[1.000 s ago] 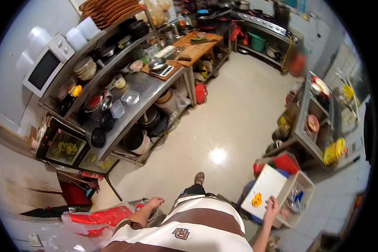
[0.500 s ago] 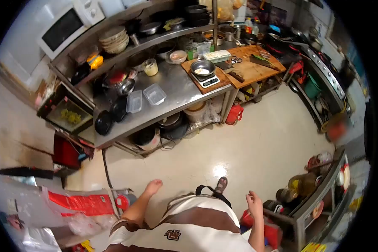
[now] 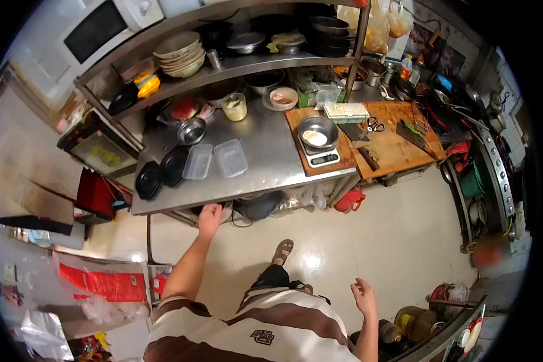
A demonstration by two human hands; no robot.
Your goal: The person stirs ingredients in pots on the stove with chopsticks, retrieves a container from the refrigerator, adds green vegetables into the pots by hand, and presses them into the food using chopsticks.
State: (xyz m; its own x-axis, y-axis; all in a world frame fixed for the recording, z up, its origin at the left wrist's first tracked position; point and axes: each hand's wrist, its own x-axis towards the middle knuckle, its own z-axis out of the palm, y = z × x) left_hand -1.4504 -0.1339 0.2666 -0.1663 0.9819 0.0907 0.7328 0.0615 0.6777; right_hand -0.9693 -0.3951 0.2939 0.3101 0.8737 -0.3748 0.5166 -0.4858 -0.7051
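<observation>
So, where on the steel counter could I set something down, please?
The steel counter is bare between the clear containers and the wooden board under the scale. Its left end, with black dishes, is crowded.

Bare metal on the grey stainless-steel tabletop [image 3: 268, 158] forms a lane, as I see it, between the two clear rectangular plastic containers [image 3: 231, 159] and the brown wooden board [image 3: 345, 158]. Round black dishes [image 3: 148, 180] obstruct the left front corner; the grey metal shelf [image 3: 253, 67] limits height at the rear. Beige floor [image 3: 356, 241] lies open before the right hand [image 3: 363, 295].
</observation>
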